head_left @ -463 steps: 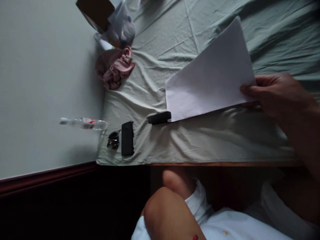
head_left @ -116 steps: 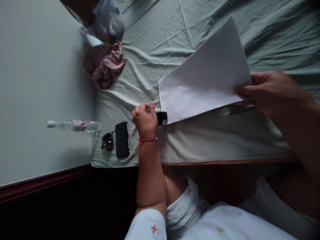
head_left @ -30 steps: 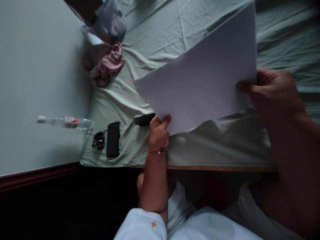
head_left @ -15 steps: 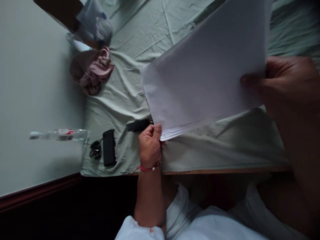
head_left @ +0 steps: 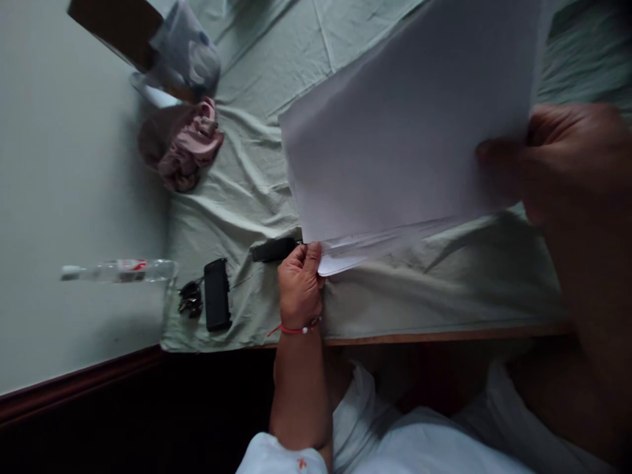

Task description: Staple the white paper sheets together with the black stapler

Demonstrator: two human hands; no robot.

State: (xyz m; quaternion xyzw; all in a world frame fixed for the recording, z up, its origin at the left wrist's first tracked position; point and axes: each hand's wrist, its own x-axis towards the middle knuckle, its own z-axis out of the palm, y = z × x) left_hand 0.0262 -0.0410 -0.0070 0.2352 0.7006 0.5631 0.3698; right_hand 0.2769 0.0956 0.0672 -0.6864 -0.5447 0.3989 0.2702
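Observation:
A stack of white paper sheets (head_left: 405,138) is held up and tilted above the cloth-covered table. My left hand (head_left: 300,280), with a red string bracelet at the wrist, pinches the near left corner of the stack between thumb and fingers. On the right, my right hand (head_left: 575,161) grips the far side of the sheets, thumb on top and the other fingers behind the paper. Several sheet edges fan apart along the lower side. The faces in view look blank. Just behind my left hand lies a black oblong object (head_left: 274,249), partly covered.
A pale green cloth (head_left: 237,210) covers the table. At left are a black case-like object (head_left: 217,294), a bunch of keys (head_left: 190,298) and a clear plastic bottle (head_left: 123,270). Farther back sit a crumpled pink cloth (head_left: 190,145), a plastic bag (head_left: 190,56) and a brown box (head_left: 116,26).
The upper sheets have shifted up and away from my left hand, so the gap between the lower edges is wider. Both hands keep their hold on the paper.

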